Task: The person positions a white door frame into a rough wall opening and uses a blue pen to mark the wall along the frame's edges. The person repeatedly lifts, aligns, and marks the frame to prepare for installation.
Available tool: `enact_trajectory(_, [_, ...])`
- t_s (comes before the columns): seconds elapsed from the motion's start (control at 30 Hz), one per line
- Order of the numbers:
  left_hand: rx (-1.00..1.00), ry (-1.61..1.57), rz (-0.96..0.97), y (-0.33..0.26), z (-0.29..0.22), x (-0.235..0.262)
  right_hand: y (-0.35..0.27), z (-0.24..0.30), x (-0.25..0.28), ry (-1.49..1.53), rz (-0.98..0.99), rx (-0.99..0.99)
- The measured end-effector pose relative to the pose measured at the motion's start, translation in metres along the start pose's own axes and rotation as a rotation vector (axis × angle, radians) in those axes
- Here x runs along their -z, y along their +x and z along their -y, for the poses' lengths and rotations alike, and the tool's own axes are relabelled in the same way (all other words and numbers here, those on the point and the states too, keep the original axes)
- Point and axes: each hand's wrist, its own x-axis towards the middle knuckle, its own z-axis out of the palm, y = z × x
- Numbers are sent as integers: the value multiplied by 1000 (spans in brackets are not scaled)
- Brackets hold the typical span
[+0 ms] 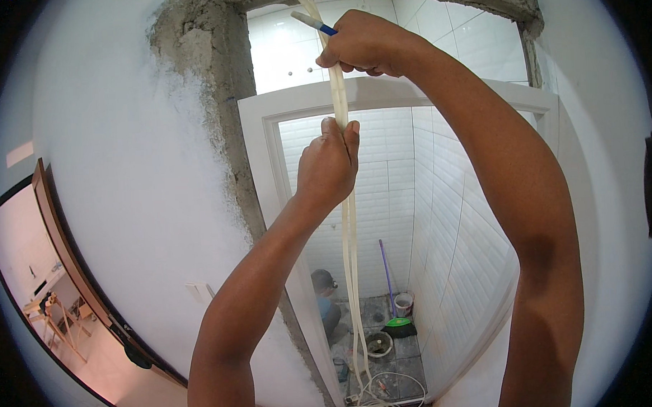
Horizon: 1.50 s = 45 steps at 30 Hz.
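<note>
A pale translucent plastic tube (354, 274) hangs in a doubled length in front of a doorway. My left hand (326, 166) is closed around it, with the thumb uppermost. Higher up, my right hand (371, 42) pinches the upper part of the tube near its end. The same hand also holds a pen with a blue barrel and a pale end (309, 21), pointing up and left. Below my hands the tube runs down toward the floor, where its lower part lies among loops of white cable or tubing.
A white door frame (297, 107) stands inside an opening edged with rough cement (229, 99). Beyond it are a tiled room, a crouching person (326, 304), a green broom (398, 326), a bucket (403, 303) and a round tub (380, 344). A wooden door (76, 248) stands at left.
</note>
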Motion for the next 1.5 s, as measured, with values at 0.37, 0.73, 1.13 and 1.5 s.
enact_trajectory(0.37, [274,-725,46,-55,10,4,-80,-54,-30,291,82,89])
enact_trajectory(0.73, [556,-1096,209,-158,16,-31,-241,-113,-91,325,394,-112])
enact_trajectory(1.13, [515,-947,218,-178,11,-57,-264,-145,-93,233,364,-25])
enact_trajectory(1.5, [669,-938,56,-181,9,-58,-282,-150,-80,-11,5,-121])
